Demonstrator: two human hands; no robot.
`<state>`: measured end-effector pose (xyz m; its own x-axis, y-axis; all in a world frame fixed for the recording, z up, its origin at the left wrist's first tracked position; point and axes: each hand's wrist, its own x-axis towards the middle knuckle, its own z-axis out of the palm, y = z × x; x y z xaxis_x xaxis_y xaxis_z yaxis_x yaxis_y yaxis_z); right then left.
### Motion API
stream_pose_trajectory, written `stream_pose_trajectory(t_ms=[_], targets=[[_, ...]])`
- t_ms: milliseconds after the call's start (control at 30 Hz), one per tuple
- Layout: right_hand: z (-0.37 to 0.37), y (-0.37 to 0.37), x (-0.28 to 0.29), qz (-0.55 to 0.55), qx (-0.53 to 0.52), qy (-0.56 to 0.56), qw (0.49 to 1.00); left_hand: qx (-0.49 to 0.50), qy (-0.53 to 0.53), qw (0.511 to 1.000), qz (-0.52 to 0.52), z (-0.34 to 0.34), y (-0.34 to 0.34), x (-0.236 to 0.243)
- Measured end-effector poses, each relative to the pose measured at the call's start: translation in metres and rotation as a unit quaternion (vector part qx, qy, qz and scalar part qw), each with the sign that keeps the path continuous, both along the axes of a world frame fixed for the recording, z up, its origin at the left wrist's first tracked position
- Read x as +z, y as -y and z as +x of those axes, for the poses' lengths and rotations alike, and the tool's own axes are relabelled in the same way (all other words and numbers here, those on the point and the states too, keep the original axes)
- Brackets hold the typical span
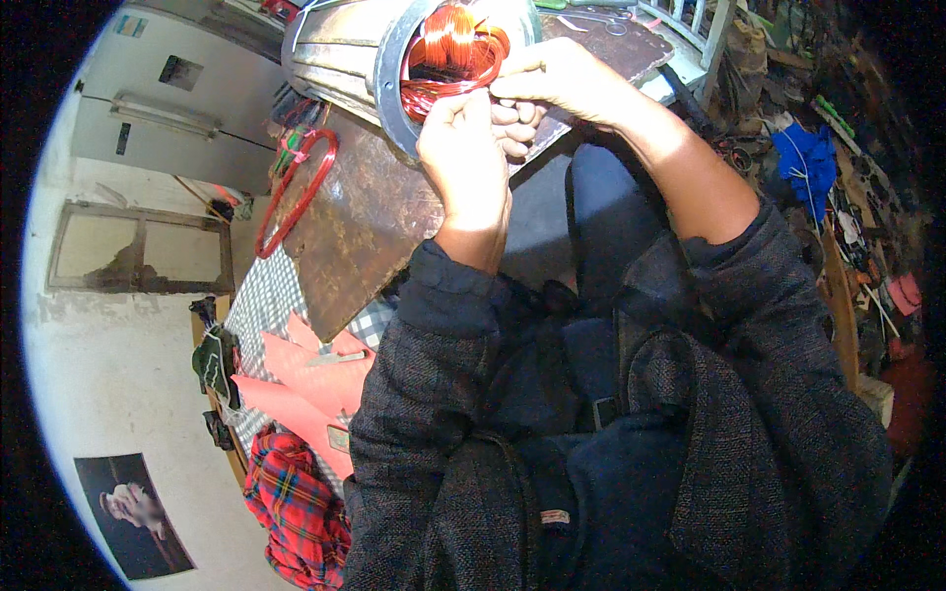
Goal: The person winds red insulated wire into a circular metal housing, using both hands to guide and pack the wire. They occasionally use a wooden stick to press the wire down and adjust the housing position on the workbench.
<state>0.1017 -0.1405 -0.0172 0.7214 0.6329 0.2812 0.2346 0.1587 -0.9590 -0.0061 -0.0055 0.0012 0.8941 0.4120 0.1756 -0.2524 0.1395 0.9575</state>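
A ribbed motor housing (330, 59) lies on its side at the top, its grey ring end (389, 94) facing me, with orange-red copper wire coils (453, 44) inside. My left hand (463, 172) is closed at the coils' lower edge, beside the ring. My right hand (562, 84) reaches to the coils' right side, fingers bent and pinched close to my left fingers. What either grips is hidden or too small to make out.
The housing sits on a stained brown board (345, 236). A red wrapped loop (268, 233) lies left, scissors (613, 27) behind. Pink sheets (291, 384) and red plaid cloth (286, 492) lie lower left. Cluttered tools and blue cloth (798, 163) fill the right.
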Motion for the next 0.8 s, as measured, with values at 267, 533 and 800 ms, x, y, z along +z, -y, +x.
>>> stream_pose_trajectory(t_ms=[267,533,800], targets=[[0.006,-0.017,-0.001,-0.047,-0.055,0.159,0.985,0.000,0.024,1.000,0.019,-0.002,0.000,-0.006],[0.004,-0.009,-0.012,-0.004,-0.059,0.122,0.991,0.004,0.006,0.999,0.036,-0.005,-0.003,-0.007],[-0.015,-0.007,-0.011,0.058,-0.124,0.051,0.989,0.012,-0.002,0.999,0.043,-0.006,-0.006,-0.005]])
